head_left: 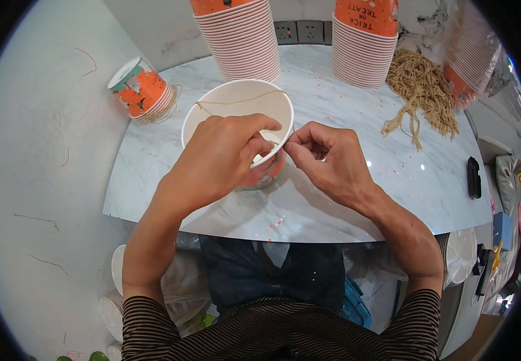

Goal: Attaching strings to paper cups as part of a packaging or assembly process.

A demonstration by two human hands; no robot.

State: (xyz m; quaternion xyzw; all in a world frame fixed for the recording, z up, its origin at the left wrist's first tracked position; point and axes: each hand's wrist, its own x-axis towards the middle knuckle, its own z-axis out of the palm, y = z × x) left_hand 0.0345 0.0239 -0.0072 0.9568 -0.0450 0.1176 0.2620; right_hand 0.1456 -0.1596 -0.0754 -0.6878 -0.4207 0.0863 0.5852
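A round paper bucket (236, 90), white inside with a printed orange and green outer wall, stands on the marbled table in front of me. A thin tan string (242, 101) crosses its opening near the far rim. My left hand (224, 150) reaches over the near left rim; its forefinger and thumb are inside, apart from each other, by the right inner wall. The other fingers are hidden. At the outer right side, just under the rim, my right hand (326, 153) pinches with thumb and forefinger. What lies in that pinch is too small to make out.
Tall stacks of nested buckets stand at the back, one left (239, 45) and one right (365, 57). A shorter stack (143, 90) lies tilted at the left. A heap of tan strings (419, 84) sits far right, with a small black object (474, 177) nearer the right edge.
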